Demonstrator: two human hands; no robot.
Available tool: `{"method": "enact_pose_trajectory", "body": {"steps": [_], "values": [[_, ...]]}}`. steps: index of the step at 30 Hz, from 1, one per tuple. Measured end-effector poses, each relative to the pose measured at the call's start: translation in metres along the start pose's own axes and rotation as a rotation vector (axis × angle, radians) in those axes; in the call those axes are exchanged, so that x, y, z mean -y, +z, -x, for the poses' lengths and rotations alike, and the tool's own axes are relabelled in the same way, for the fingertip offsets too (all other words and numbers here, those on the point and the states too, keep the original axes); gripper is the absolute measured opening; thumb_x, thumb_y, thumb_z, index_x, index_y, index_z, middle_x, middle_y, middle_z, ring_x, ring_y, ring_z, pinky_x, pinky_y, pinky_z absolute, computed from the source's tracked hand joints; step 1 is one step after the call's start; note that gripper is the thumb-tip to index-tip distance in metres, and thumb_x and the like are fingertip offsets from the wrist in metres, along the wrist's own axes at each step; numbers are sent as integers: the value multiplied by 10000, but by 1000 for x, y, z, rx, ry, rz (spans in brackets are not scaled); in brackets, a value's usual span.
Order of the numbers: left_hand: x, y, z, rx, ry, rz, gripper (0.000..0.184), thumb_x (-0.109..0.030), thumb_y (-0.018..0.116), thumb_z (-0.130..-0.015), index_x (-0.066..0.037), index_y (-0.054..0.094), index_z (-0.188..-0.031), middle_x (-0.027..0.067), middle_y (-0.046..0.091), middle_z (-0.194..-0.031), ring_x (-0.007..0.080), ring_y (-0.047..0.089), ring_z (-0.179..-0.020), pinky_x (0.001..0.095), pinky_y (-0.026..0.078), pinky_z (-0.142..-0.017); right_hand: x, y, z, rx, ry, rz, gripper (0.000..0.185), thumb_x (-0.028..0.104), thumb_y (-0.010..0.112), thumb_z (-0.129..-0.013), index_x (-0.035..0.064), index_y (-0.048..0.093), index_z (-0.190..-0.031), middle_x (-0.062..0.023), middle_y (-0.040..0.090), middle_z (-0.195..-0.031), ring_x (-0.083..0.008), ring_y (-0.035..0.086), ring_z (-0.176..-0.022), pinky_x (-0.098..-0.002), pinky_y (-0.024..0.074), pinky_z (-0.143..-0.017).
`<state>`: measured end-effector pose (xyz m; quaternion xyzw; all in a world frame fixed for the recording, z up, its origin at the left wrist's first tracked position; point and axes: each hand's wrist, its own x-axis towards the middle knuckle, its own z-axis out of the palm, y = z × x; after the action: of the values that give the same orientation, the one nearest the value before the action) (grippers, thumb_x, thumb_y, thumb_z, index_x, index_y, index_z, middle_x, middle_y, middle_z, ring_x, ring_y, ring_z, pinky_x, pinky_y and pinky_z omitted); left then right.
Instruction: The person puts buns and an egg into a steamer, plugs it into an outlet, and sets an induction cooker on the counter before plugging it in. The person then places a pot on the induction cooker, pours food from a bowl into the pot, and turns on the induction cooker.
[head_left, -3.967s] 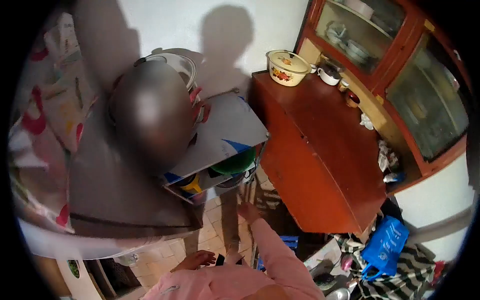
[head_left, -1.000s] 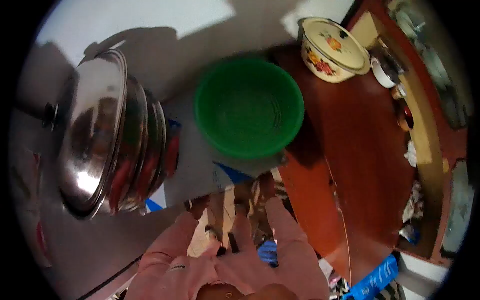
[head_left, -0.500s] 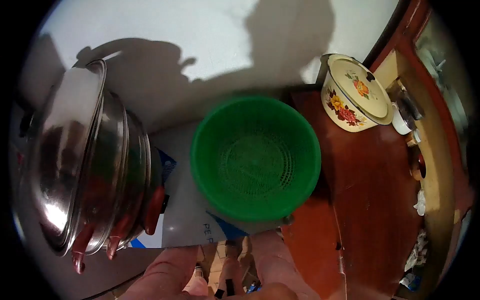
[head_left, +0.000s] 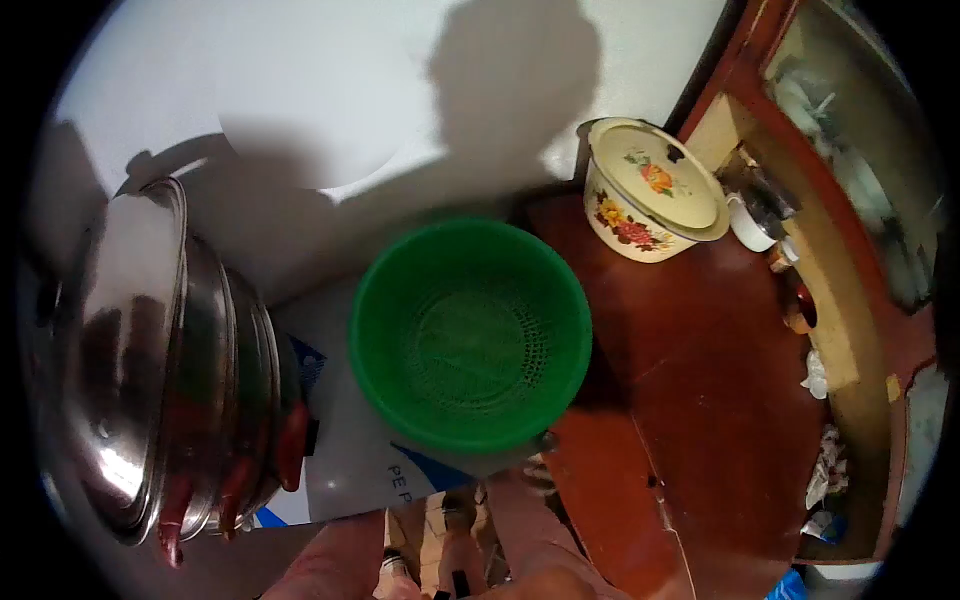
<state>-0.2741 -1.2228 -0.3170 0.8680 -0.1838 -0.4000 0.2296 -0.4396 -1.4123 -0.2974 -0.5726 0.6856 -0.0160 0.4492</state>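
Neither of my hands shows clearly in the head view. A deep green plastic basket [head_left: 470, 225] with a perforated bottom stands in the middle, on a grey-white surface [head_left: 335, 480] with blue marks and printed letters. To its left, shiny metal pots [head_left: 130, 350] with lids and red-brown handles are stacked together. A cream enamel pot [head_left: 645, 225] with a flower pattern and its lid on stands on the red-brown wooden top [head_left: 720, 400] at the upper right.
Behind the things is a white wall [head_left: 320, 60] with shadows on it. Along the right runs a wooden cabinet with a shelf holding a white cup [head_left: 750, 225], a small jar [head_left: 783, 254] and crumpled plastic [head_left: 828, 470]. My legs in pink trousers [head_left: 335, 560] show below.
The view has swung to the right, so the basket and enamel pot sit further left in it. More of the cabinet shows on the right. Nothing else has visibly moved.
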Motion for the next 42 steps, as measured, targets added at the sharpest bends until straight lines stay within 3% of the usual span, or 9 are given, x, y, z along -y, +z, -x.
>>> {"method": "enact_pose_trajectory", "body": {"steps": [13, 16, 18, 22, 24, 27, 30, 36, 42], "values": [[15, -58, 34, 10, 96, 67, 528, -348, 538, -838, -19, 423, -1234, 203, 490, -1197, 331, 469, -1133, 395, 394, -895, -3, -35, 114, 10, 110, 91, 476, 409, 523, -861, 13, 559, -1124, -183, 590, -1079, -359, 559, -975, -419, 463, -800], [29, -73, 60, 100, 200, 123, 612, -392, 551, -820, 22, 389, -1240, 246, 476, -1209, 375, 462, -1124, 443, 375, -912, 8, -54, 155, 44, 270, 190, 524, 452, 524, -847, 10, 567, -1126, -203, 581, -1100, -370, 553, -1002, -430, 458, -816], [-8, -105, 114, 138, 43, 3, 620, -376, 545, -822, 53, 377, -1237, 280, 473, -1194, 368, 462, -1133, 433, 380, -919, 20, -63, 178, 64, 421, 274, 605, 527, 520, -822, 4, 582, -1118, -235, 564, -1126, -379, 544, -1027, -445, 450, -825], [-40, -154, 189, 206, 31, 81, 593, -369, 571, -819, 36, 398, -1216, 253, 516, -1139, 367, 515, -1032, 434, 411, -864, -15, -69, 204, -6, -130, 141, 669, 579, 518, -791, -47, 609, -1008, -269, 585, -1026, -396, 552, -975, -461, 436, -817], [-38, -170, 212, 234, 44, 93, 516, -300, 580, -799, -26, 453, -1217, 214, 532, -1165, 344, 495, -1102, 424, 389, -918, -72, -45, 174, -3, -132, 191, 623, 529, 524, -815, -81, 640, -849, -246, 633, -874, -389, 594, -829, -460, 454, -745], [-4, -162, 236, -16, 308, 300, 485, -266, 593, -778, -76, 487, -1212, 169, 571, -1138, 341, 525, -1067, 423, 397, -919, -57, -28, 188, 76, -202, 308, 630, 534, 526, -811, -85, 637, -855, -253, 629, -881, -393, 591, -839, -459, 452, -752], [48, -132, 232, -258, 289, 63, 536, -285, 602, -754, -91, 477, -1238, 157, 577, -1142, 346, 543, -1043, 427, 401, -925, -14, 2, 213, 207, -331, 436, 639, 538, 528, -806, -90, 634, -860, -260, 625, -888, -397, 588, -850, -458, 450, -758], [92, -182, 280, -59, -8, 215, 599, -352, 582, -786, -48, 397, -1268, 206, 560, -1140, 367, 546, -1032, 443, 415, -898, 47, 95, 286, 469, -632, 693, 655, 546, 532, -798, -98, 628, -872, -273, 618, -902, -406, 582, -871, -457, 445, -771], [233, -196, 349, -7, -351, 398, 643, -386, 583, -788, -20, 361, -1268, 233, 556, -1128, 375, 548, -1029, 451, 422, -880, 52, 206, 395, 661, -816, 909, 673, 555, 536, -789, -106, 622, -883, -287, 611, -916, -414, 576, -892, -455, 441, -784]]}}
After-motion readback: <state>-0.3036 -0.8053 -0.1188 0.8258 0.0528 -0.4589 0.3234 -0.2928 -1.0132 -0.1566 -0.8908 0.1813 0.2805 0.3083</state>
